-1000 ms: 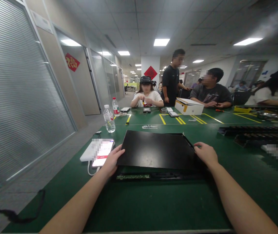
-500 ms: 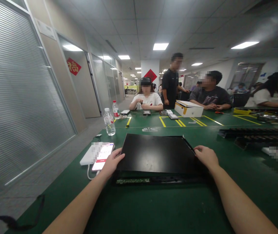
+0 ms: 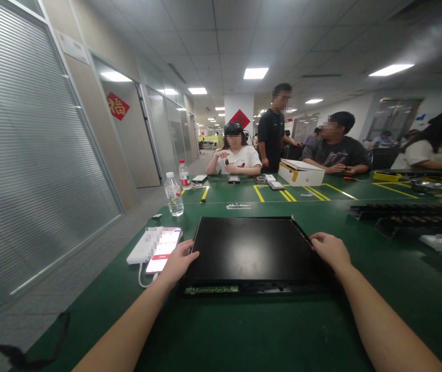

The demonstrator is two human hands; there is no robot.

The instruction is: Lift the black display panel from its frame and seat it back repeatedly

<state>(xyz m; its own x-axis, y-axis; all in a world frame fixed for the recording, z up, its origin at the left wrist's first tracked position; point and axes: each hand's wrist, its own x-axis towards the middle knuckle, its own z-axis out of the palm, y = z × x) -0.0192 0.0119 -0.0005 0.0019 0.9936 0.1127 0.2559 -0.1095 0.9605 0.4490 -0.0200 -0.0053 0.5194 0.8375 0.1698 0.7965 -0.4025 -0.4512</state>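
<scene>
A flat black LCD panel [image 3: 248, 250] lies glossy side up over a dark tray-like frame [image 3: 283, 287] on the green table. Along the front edge a green circuit strip [image 3: 211, 290] shows. My left hand [image 3: 182, 258] grips the panel's left edge, thumb on top and fingers along the side. At the right edge, my right hand [image 3: 329, 251] pinches the panel's side close to the raised frame rim [image 3: 301, 231]. The fingertips under both edges are hidden.
Left of the panel lie a lit phone [image 3: 164, 248] and a white box-like device [image 3: 141, 248] with a cable. Beyond stand a water bottle [image 3: 173, 195] and a red-capped bottle [image 3: 184, 174]. Black slotted rails [image 3: 391, 211] lie at right. Other people are across the table.
The panel's front edge has come down toward the circuit strip, narrowing the gap, and its far edge has dropped slightly. Both my hands keep their hold and have shifted a little lower.
</scene>
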